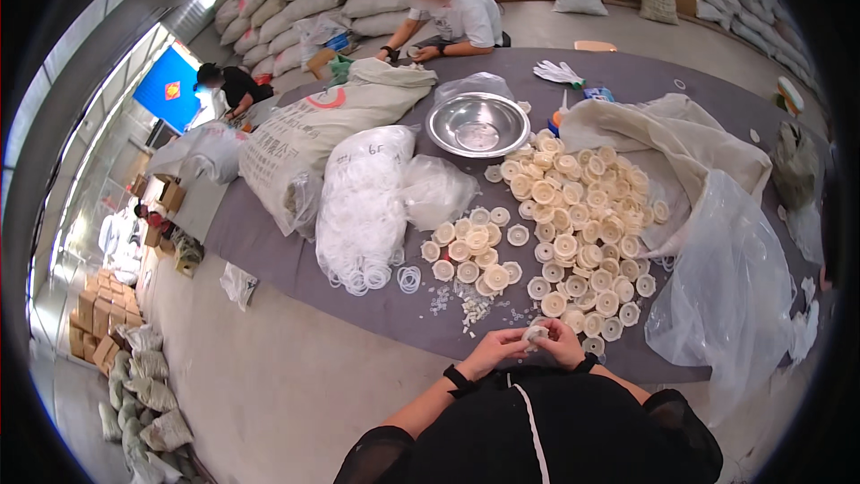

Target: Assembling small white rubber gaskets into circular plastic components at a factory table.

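Head view, with clock directions taken from the pale part in the hands, going left to right. Between ten and eleven, lying on the grey table: a large sack. At ten, nearer: a clear ring bag, full of white rings, with a few loose rings just beside its near end. Also around ten, closest in: scattered small bits. At eleven: a small pile of cream discs; well beyond, between eleven and twelve, a steel bowl.

Then, at the near table edge, left hand and right hand together, pinching the pale part between both sets of fingertips, neither clenched nor let go. At one: a big pile of similar discs, with an open cloth sack behind; toward two to three, a plastic bag.

Judging by the pose, probably midway through handling one piece, perhaps fitting or checking; cannot tell which, with much of it covered. Likely called for next: steadying with one hand, a small press or turn with the other.
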Tool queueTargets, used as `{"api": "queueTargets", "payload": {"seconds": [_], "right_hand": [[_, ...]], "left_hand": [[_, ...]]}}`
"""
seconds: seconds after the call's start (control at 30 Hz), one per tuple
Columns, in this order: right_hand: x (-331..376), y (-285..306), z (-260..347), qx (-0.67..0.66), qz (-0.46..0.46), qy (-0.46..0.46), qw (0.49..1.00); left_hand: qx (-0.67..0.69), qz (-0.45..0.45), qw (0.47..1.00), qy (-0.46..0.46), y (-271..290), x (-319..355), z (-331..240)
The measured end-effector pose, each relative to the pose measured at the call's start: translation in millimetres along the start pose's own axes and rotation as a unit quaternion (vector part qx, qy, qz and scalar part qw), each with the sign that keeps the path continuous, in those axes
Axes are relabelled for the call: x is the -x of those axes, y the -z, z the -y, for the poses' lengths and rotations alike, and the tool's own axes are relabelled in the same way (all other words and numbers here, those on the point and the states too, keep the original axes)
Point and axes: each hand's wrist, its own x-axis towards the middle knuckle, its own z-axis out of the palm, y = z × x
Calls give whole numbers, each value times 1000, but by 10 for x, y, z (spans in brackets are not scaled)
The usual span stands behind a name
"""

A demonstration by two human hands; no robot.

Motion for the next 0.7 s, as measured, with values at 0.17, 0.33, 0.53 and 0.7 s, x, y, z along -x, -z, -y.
{"api": "queueTargets", "payload": {"seconds": [0.17,0.33,0.53,0.7], "right_hand": [[-30,-41,-31,49,-15,6,999],[-113,-21,-92,77,59,-42,994],[-152,162,-43,-211,-65,-120,968],[-131,142,61,-255,-86,-110,957]], "left_hand": [[17,-22,1000,7,-6,2,52],[-76,-42,996,17,68,76,20],[-34,-260,963,-59,688,-53,190],[-237,-559,779,-153,1962,4,766]]}}
